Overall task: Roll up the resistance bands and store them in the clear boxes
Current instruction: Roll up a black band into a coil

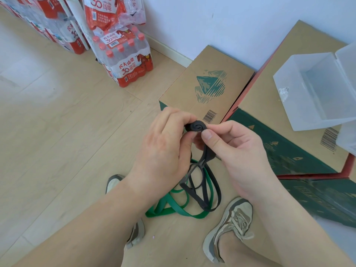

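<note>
i pinch the black band's [200,178] small coil between left hand [163,149] and right hand [229,151]; soft, probably springy rubber, so hold the coil itself.

The clear box [300,97] at the right runs past the frame's edge, its lid mostly out of view. The bottle packs [57,26] at the upper left are cropped by the top edge. The left hand [163,147] covers part of the black band [196,127] and of the green band [173,211], and the forearm [86,218] hides the middle of one shoe [113,183].
</note>
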A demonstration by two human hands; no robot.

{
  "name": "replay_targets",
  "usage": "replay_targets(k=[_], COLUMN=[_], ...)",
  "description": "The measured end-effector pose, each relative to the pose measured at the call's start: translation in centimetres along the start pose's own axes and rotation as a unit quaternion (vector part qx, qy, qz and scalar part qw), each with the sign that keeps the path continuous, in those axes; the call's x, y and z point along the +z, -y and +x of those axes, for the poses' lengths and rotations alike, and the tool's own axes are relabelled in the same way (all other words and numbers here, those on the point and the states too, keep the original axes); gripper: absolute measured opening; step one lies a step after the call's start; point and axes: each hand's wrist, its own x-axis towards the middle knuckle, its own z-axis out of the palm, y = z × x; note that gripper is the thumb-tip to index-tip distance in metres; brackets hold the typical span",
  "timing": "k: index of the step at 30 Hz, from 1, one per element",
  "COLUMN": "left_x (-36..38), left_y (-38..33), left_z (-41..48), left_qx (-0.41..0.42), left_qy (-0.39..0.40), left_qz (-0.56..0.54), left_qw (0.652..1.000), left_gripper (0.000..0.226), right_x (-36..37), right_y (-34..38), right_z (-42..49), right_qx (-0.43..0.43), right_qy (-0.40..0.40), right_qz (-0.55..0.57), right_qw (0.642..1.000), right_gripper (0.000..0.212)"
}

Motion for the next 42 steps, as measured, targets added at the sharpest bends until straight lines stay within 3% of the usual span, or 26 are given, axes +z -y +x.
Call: replay_targets(k=[4,13,20,23,26,28,34,42], left_x=[-0.1,0.7,0.2,0.1,0.3,0.5,0.3,0.4], left_y=[0.1,0.1,0.8,0.9,0.9,1.0,1.1,1.0], left_z=[0.0,-0.6,-0.4,-0.4,-0.4,-0.6,-0.6,-0.5], left_qx=[0.013,0.026,0.029,0.043,0.063,0.081,0.071,0.065], left_qy=[-0.022,-0.013,0.016,0.026,0.044,0.054,0.025,-0.008], left_qz=[-0.003,-0.050,-0.048,-0.026,-0.006,-0.009,0.018,0.007], left_qw=[1.000,0.998,0.998,0.998,0.997,0.995,0.997,0.998], left_gripper=[0.011,0.010,0.003,0.009,0.047,0.047,0.028,0.019], right_x=[0.5,-0.2,-0.9,-0.9,-0.7,-0.4,-0.2,-0.5], right_y=[-0.3,-0.6,-0.6,-0.4,0.1,0.1,-0.3,-0.4], right_z=[-0.2,0.3,0.6,0.5,0.2,0.1,0.7,0.6], right_qx=[-0.009,-0.037,-0.048,-0.061,-0.078,-0.091,0.011,-0.007], right_qy=[0.015,-0.033,-0.005,0.010,0.040,0.056,0.001,0.029], right_qz=[0.036,-0.002,-0.115,-0.165,-0.205,-0.213,-0.024,0.035], right_qw=[0.999,0.999,0.992,0.984,0.975,0.971,1.000,0.999], right_gripper=[0.009,0.011,0.021,0.025,0.028,0.027,0.016,0.026])
